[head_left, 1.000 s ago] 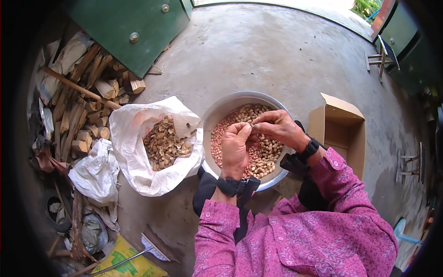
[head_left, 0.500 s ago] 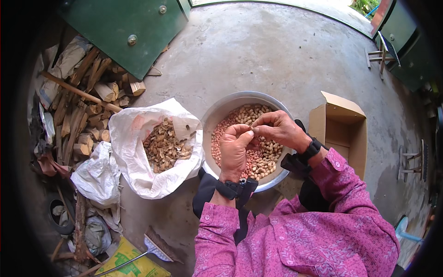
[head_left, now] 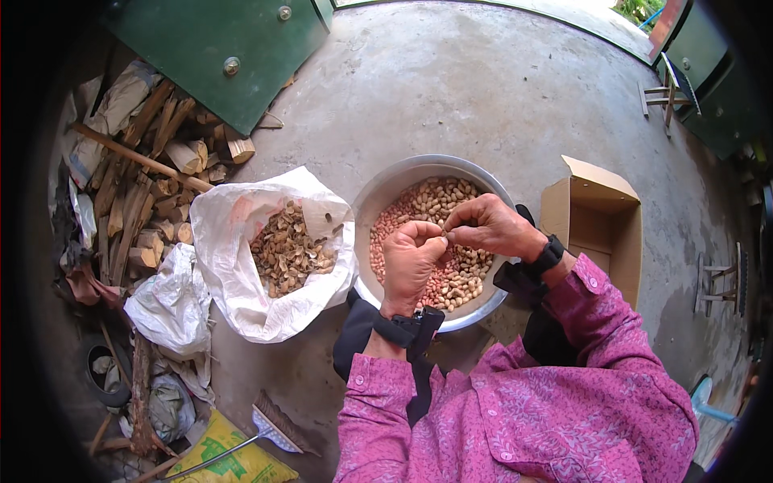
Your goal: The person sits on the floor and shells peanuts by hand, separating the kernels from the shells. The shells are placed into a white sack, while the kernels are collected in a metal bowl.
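Note:
Over a wide metal basin (head_left: 475,167), my left hand (head_left: 408,264) and my right hand (head_left: 498,230) meet, thumbs and forefingers pinched together on a small peanut pod (head_left: 445,232), mostly hidden by the fingertips. Unshelled peanuts (head_left: 441,198) fill the far and right parts of the basin. Pinkish shelled kernels (head_left: 381,235) lie along its left side and in the middle, partly under my hands. Left of the basin, a white woven sack (head_left: 221,258) gapes wide, with brown empty peanut shells (head_left: 287,262) inside.
An open cardboard box (head_left: 592,189) stands right of the basin. Stacked firewood (head_left: 149,193) lines the left, below a green metal panel (head_left: 217,56). Nearer are a crumpled white bag (head_left: 173,302), a brush (head_left: 274,431) and a yellow sack (head_left: 233,459). Small stools (head_left: 721,282) stand at right.
My fingertips have shifted slightly to the right and remain pinched together over the basin. The basin, sack and box stay where they were.

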Motion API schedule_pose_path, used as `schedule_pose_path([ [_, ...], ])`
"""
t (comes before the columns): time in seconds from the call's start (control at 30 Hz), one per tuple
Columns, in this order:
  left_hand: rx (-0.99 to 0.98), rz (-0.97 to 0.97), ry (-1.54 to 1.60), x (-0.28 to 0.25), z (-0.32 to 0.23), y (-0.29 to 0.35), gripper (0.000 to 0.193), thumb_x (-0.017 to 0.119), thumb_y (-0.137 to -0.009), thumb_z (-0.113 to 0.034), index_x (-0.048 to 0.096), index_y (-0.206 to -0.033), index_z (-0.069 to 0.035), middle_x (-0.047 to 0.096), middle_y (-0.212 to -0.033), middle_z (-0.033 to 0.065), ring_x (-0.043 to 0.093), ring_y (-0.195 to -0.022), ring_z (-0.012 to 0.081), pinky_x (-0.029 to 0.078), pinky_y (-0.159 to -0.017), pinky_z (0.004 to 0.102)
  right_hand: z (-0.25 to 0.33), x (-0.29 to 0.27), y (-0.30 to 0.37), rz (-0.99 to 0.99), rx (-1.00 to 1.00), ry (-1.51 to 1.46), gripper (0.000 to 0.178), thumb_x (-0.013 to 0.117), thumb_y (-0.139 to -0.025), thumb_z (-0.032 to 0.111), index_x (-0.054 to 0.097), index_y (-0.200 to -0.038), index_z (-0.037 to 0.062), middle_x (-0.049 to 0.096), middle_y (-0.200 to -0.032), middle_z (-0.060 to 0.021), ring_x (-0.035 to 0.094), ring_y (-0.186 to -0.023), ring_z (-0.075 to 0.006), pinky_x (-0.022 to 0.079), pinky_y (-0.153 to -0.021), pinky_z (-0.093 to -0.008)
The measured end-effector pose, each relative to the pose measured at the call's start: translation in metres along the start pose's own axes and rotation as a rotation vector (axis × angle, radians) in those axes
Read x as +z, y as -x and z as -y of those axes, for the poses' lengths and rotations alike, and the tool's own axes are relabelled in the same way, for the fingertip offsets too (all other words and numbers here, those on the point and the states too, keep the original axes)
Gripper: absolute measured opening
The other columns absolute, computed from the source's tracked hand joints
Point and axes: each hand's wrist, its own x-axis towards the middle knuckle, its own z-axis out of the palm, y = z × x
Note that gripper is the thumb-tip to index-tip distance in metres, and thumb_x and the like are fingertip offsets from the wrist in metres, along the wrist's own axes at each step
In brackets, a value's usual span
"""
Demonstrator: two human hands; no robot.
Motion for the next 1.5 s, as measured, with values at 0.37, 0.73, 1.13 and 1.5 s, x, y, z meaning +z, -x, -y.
schedule_pose_path([
  [0.37,0.033,-0.126,-0.038,0.005,0.013,-0.001,0.008,0.06,-0.076,0.002,0.058,-0.084,0.001,0.061,-0.068,0.0075,0.057,-0.05,0.0121,0.048,-0.046,0.0223,-0.005,0.016,0.001,-0.15,-0.082,0.118,0.016,0.06,-0.07,0.012,0.066,-0.078,-0.0008,0.062,-0.066,-0.016,0.061,-0.061,-0.0234,0.047,-0.058,-0.032],
  [0.73,0.043,-0.202,0.253,0.001,-0.003,-0.002,0.011,0.06,-0.077,0.0,0.054,-0.086,-0.003,0.059,-0.072,0.0046,0.056,-0.056,0.0124,0.047,-0.051,0.0232,0.0,0.019,-0.002,-0.099,0.252,-0.513,0.023,0.058,-0.083,0.017,0.063,-0.092,-0.0027,0.056,-0.069,-0.0012,0.05,-0.059,-0.0078,0.039,-0.05,-0.021],
  [1.13,0.233,-0.378,0.085,-0.037,-0.012,0.004,0.011,0.06,-0.083,-0.009,0.057,-0.093,-0.005,0.061,-0.085,0.0028,0.057,-0.071,0.009,0.046,-0.057,0.0201,-0.008,0.038,-0.014,-0.053,0.598,-1.241,0.04,0.042,-0.094,0.038,0.056,-0.102,0.0011,0.062,-0.087,-0.0073,0.062,-0.076,-0.0151,0.052,-0.063,-0.024],
  [1.5,0.266,-0.014,-0.298,-0.014,0.003,0.001,0.025,0.06,-0.075,0.007,0.062,-0.099,0.0,0.049,-0.116,0.0117,0.058,-0.091,0.0144,0.051,-0.076,0.0245,-0.013,0.033,-0.008,0.02,0.527,-1.277,0.056,0.033,-0.096,0.041,0.037,-0.121,-0.0088,0.045,-0.118,-0.016,0.05,-0.104,-0.0233,0.045,-0.091,-0.0306],
])
